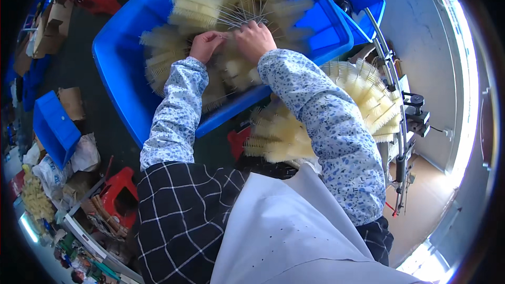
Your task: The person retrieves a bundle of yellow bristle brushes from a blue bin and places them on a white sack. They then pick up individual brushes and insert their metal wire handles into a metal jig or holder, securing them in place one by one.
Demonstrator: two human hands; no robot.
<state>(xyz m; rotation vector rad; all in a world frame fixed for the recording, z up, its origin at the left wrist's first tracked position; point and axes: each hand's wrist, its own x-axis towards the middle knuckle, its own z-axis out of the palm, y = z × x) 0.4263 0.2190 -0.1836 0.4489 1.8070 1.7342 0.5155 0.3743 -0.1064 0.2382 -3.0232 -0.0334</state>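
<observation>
Fanning out beneath left hand and right hand: cream brushes.

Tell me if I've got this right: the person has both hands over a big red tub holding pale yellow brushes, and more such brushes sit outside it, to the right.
Not quite: the head view shows that the tub is blue, not red. The left hand and right hand are over it, it holds pale yellow brushes, and more brushes sit outside, to the right.
</observation>
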